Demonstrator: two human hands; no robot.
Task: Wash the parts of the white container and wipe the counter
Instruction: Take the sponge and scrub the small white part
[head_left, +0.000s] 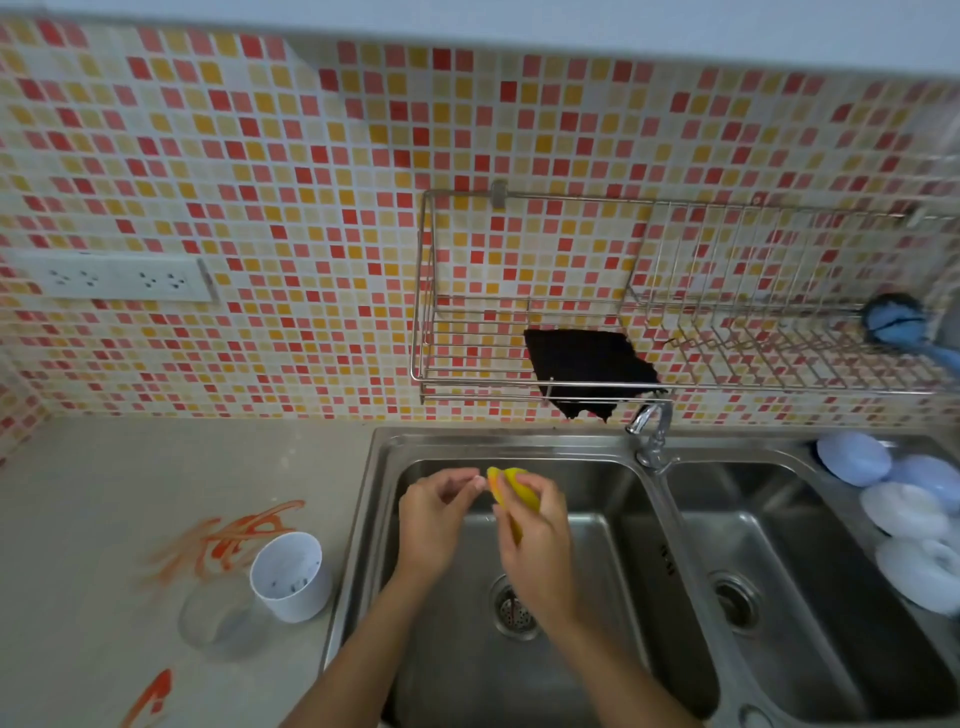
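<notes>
Well left of the hands, on the counter (78, 519), we note orange smears (234, 535), a clear lid (215, 616) and, touching it, the upright white container (288, 574). Over the left sink basin (597, 519), our left hand (434, 519) has its fingers curled and holds nothing we can see, just beside our right hand (535, 540), which grips a yellow sponge (511, 486). Right of the hands, pale lids (904, 519) lie along the sink edge.
</notes>
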